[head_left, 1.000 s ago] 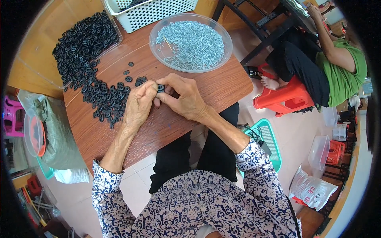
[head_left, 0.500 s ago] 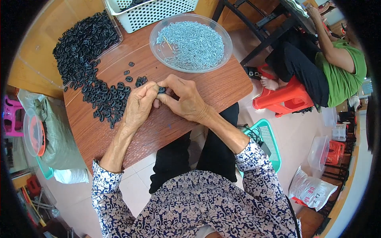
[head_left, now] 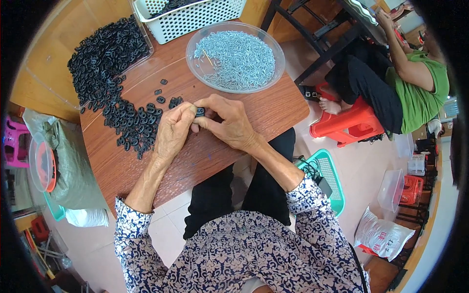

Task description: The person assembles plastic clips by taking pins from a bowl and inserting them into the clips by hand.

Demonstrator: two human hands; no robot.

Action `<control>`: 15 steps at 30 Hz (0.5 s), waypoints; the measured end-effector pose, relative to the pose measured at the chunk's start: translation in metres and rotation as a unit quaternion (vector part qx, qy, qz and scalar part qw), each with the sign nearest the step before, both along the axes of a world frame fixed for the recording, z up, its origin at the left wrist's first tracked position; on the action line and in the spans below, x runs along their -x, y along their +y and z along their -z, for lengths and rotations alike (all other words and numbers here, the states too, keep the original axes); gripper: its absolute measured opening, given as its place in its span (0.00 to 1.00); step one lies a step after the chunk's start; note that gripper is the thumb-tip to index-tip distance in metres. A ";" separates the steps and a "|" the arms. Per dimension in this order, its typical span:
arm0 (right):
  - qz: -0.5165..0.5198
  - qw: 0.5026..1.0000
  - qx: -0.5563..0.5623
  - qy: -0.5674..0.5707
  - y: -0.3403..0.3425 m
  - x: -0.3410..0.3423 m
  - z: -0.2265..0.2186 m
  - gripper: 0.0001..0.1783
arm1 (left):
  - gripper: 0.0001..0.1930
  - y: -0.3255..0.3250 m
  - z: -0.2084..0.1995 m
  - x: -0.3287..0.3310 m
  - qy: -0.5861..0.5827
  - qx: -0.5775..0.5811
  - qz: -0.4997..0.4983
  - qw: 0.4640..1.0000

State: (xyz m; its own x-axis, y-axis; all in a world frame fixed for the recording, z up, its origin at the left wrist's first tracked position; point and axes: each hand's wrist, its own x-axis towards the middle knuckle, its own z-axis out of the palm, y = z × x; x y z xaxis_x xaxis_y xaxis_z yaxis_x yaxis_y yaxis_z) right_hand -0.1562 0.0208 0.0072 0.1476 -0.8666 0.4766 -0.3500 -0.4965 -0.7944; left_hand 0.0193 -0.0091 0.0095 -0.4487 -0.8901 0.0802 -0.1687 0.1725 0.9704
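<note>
Over the table's middle, my right hand (head_left: 228, 120) pinches a small black oval plastic piece (head_left: 200, 112) between thumb and fingers. My left hand (head_left: 174, 128) is closed right against it, fingertips meeting the piece's left side; whatever else they pinch is hidden. Just left of my hands lies a spread of loose black pieces (head_left: 129, 122) with small holes, trailing from a large heap (head_left: 105, 51) at the far left. A few single pieces (head_left: 160, 99) lie apart beyond my left hand. Beyond my right hand stands a round clear tub (head_left: 191, 74) of small silvery-blue pins (head_left: 239, 58).
A white perforated basket (head_left: 195, 27) stands at the table's back edge. A yellowish stick (head_left: 207, 57) lies on the pins. Right of the wooden table (head_left: 273, 108), a person in green (head_left: 415, 88) sits on a red stool (head_left: 347, 126). A teal basket (head_left: 337, 183) is on the floor.
Both hands stay together at nearly the same place, still working on the black piece. The view has shifted slightly; no piece has visibly been put down or taken up.
</note>
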 end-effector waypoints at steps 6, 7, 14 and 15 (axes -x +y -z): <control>0.010 0.999 0.015 0.035 0.001 -0.001 0.001 0.16 | 0.16 0.000 0.000 0.000 0.012 -0.002 0.009 1.000; 0.011 1.000 0.003 0.022 0.002 -0.002 0.000 0.13 | 0.16 0.000 0.000 0.000 0.014 -0.001 0.008 1.000; 0.019 0.998 0.018 0.053 0.003 0.000 0.002 0.11 | 0.16 -0.001 0.004 -0.002 0.006 0.011 0.034 0.999; 0.018 0.998 0.019 0.055 0.002 0.000 0.003 0.11 | 0.16 -0.002 0.005 -0.002 0.015 0.020 0.033 0.999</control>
State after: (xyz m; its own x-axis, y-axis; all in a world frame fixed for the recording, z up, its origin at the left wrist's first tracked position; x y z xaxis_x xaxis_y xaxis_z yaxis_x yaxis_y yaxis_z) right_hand -0.1562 0.0229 0.0042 0.1696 -0.8542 0.4914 -0.4515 -0.5106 -0.7317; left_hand 0.0211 -0.0111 0.0043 -0.5039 -0.8542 0.1284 -0.1272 0.2205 0.9671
